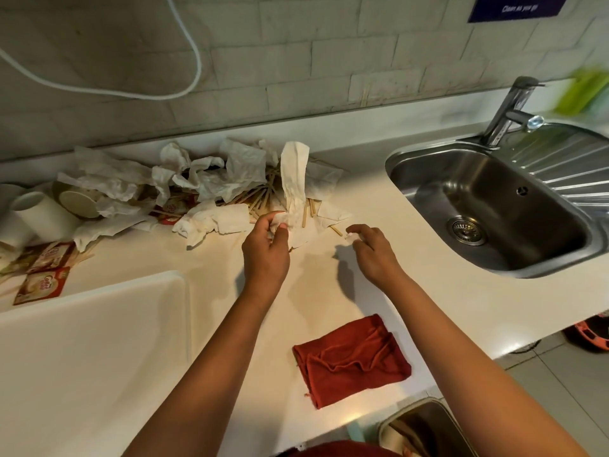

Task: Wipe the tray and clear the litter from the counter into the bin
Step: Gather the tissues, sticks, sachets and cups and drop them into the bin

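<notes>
A heap of crumpled paper napkins (211,179) and wooden stir sticks (260,196) lies at the back of the cream counter (329,291). My left hand (267,249) pinches a long napkin (295,173) that stands up from the heap's right end. My right hand (372,250) pinches a small white scrap (350,236) just right of the heap. A white tray (99,341) sits at the front left. A folded red cloth (352,361) lies on the counter between my forearms. The bin's metal rim (425,423) shows at the bottom right.
White paper cups (46,212) lie on their sides at the far left, with red sachets (43,285) in front of them. A steel sink (494,206) and tap (507,113) take up the right. A white cable (194,47) hangs on the tiled wall.
</notes>
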Demonstrator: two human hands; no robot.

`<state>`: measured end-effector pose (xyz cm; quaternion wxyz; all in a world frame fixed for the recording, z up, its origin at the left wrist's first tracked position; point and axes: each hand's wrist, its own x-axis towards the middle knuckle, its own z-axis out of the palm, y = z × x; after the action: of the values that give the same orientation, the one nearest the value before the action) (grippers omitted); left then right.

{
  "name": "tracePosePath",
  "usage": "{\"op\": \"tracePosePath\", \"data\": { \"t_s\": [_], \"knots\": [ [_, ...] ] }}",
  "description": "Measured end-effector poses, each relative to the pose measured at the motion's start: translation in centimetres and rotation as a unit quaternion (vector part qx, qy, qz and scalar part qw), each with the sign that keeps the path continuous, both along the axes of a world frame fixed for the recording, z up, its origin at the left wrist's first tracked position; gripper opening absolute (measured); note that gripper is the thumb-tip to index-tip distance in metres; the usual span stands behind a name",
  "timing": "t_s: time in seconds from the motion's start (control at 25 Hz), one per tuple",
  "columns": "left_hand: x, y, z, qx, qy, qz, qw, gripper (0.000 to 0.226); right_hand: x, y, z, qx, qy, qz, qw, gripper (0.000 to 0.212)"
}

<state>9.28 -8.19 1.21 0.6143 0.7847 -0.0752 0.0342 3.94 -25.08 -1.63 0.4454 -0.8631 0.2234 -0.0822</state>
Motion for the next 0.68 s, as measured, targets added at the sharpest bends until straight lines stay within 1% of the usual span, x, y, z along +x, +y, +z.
{"op": "tracePosePath", "data": {
  "t_s": [0.12, 0.24, 0.36, 0.48, 0.64, 0.68],
  "knots": [
    [-2.6, -0.8, 0.3, -0.012, 0.012, -0.020, 1.000, 0.022, -2.3, -0.3, 0.4, -0.010, 0.003, 0.012, 1.000, 0.040],
    [-5.9, -1.6, 0.4, -0.015, 0.017, -0.046, 0.999, 0.020, -5.0, -0.8, 0.9, -0.020, -0.003, 0.014, 1.000, 0.038],
    [-9.9, -2.4, 0.4, -0.021, 0.006, -0.071, 0.997, 0.018, -8.3, -1.3, 1.1, -0.017, -0.038, 0.005, 0.999, 0.035],
    [-14.7, -3.5, 0.1, -0.012, -0.027, -0.105, 0.994, 0.018, -12.4, -2.1, 1.1, 0.017, -0.075, -0.026, 0.997, 0.031],
    [-20.7, -5.0, -1.0, -0.016, -0.084, -0.161, 0.983, 0.029, -17.9, -3.3, 0.5, 0.023, -0.125, -0.062, 0.990, 0.021],
    [-22.0, -5.4, -1.6, -0.016, -0.101, -0.173, 0.980, 0.028, -19.2, -3.6, 0.1, 0.028, -0.142, -0.070, 0.987, 0.019]
  ]
}}
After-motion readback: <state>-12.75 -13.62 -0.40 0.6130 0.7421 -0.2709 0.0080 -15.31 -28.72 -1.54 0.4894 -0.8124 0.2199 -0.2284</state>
